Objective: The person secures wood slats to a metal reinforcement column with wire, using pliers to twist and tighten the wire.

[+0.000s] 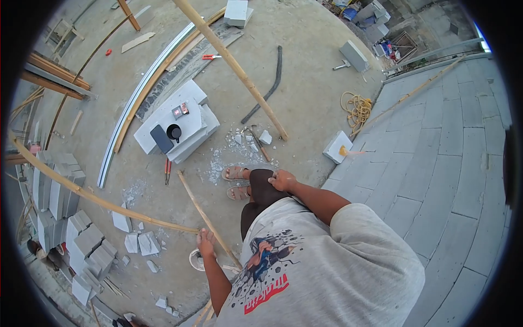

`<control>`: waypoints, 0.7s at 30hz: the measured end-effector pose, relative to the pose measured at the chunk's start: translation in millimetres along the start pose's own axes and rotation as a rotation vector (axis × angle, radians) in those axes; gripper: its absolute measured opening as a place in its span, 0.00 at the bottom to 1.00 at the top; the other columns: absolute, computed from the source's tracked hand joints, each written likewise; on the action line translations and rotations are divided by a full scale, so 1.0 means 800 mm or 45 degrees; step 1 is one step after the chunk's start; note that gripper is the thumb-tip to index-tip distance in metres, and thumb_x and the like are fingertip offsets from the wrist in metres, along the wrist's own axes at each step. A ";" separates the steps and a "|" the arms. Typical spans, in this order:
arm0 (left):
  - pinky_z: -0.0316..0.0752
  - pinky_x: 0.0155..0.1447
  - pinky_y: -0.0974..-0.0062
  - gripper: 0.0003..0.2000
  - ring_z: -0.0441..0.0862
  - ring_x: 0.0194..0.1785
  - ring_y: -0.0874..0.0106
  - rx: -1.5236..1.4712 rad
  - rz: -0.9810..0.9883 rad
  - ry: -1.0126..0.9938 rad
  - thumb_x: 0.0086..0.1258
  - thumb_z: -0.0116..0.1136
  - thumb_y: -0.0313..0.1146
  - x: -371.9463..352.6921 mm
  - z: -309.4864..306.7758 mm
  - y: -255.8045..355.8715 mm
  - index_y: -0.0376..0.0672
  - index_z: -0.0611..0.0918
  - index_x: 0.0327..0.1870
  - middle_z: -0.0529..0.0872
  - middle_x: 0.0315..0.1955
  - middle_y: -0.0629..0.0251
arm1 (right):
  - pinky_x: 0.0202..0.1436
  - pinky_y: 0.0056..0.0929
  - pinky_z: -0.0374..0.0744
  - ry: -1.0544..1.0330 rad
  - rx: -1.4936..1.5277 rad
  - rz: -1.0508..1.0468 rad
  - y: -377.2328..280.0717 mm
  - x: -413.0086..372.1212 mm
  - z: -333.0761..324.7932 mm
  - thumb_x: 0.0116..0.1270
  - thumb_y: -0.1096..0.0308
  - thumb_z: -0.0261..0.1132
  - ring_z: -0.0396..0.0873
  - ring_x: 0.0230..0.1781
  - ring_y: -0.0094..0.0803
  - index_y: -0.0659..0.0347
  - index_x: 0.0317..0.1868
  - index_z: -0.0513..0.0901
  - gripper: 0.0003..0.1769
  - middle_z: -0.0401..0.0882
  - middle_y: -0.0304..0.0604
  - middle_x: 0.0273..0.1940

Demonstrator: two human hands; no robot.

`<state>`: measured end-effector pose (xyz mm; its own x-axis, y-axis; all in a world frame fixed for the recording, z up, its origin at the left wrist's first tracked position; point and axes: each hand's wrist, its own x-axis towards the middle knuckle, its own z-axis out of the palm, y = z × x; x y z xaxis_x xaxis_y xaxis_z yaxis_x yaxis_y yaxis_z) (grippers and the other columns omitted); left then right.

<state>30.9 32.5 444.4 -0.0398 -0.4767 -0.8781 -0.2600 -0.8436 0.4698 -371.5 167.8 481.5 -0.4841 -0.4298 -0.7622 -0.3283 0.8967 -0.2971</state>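
My left hand (206, 243) is at the end of a long wooden pole (103, 201), its fingers stretched and touching or just beside it. A thinner wooden stick (204, 215) slants past that hand, and a white bucket (196, 260) is partly hidden behind it. On my dark-clothed thigh (262, 188) rests my right hand (281, 180), fingers curled; anything inside them is hidden. Ahead of my feet, a hammer (260, 143) lies among broken block chips (238, 139).
Stacked light blocks (185, 131) carry a phone (161, 139), a black cup (174, 132) and small packs. Red-handled pliers (167, 171) lie beside them. A slanting pole (234, 65) crosses ahead. A block wall (419, 158) and yellow rope (357, 110) are right; block piles (90, 245) left.
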 end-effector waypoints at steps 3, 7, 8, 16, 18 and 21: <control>0.74 0.57 0.63 0.25 0.77 0.60 0.58 0.026 -0.012 -0.043 0.73 0.54 0.47 0.005 0.012 0.001 0.40 0.69 0.64 0.76 0.60 0.58 | 0.53 0.42 0.77 0.005 0.020 -0.001 -0.002 0.000 0.006 0.65 0.51 0.61 0.82 0.48 0.49 0.60 0.44 0.85 0.20 0.84 0.55 0.44; 0.74 0.55 0.63 0.25 0.79 0.57 0.61 0.061 -0.077 -0.109 0.73 0.54 0.46 0.008 0.011 -0.014 0.41 0.69 0.64 0.77 0.58 0.59 | 0.52 0.42 0.77 0.007 0.033 0.018 -0.002 -0.002 0.010 0.65 0.51 0.61 0.82 0.48 0.49 0.60 0.45 0.85 0.21 0.84 0.54 0.44; 0.74 0.55 0.63 0.25 0.79 0.57 0.61 0.062 -0.069 -0.114 0.73 0.54 0.46 0.009 0.010 -0.017 0.41 0.69 0.64 0.77 0.58 0.59 | 0.52 0.42 0.77 0.005 0.045 0.024 -0.002 -0.004 0.009 0.65 0.51 0.61 0.82 0.48 0.49 0.60 0.45 0.85 0.21 0.84 0.54 0.44; 0.74 0.38 0.77 0.20 0.82 0.42 0.74 -0.101 0.034 -0.072 0.70 0.60 0.43 0.021 -0.016 -0.049 0.41 0.75 0.55 0.82 0.42 0.68 | 0.55 0.43 0.77 -0.093 -0.123 -0.051 0.001 0.017 0.013 0.64 0.51 0.61 0.81 0.51 0.49 0.61 0.46 0.85 0.22 0.84 0.55 0.47; 0.72 0.33 0.80 0.19 0.81 0.38 0.77 -0.269 0.053 0.059 0.69 0.61 0.42 0.004 -0.005 -0.040 0.40 0.76 0.54 0.82 0.36 0.70 | 0.56 0.42 0.76 -0.080 -0.173 -0.087 -0.005 0.018 0.011 0.64 0.51 0.61 0.81 0.51 0.49 0.62 0.45 0.85 0.22 0.84 0.56 0.46; 0.71 0.31 0.80 0.19 0.81 0.37 0.77 -0.253 0.084 0.166 0.69 0.61 0.42 -0.018 0.001 -0.041 0.39 0.77 0.53 0.82 0.37 0.69 | 0.55 0.43 0.76 -0.085 -0.296 -0.209 -0.016 0.031 0.010 0.65 0.50 0.59 0.81 0.49 0.52 0.62 0.44 0.87 0.23 0.83 0.57 0.45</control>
<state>39.3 67.6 441.8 0.0779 -0.5496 -0.8318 -0.0657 -0.8353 0.5458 -372.7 146.5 461.6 -0.3574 -0.5523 -0.7531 -0.5784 0.7640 -0.2858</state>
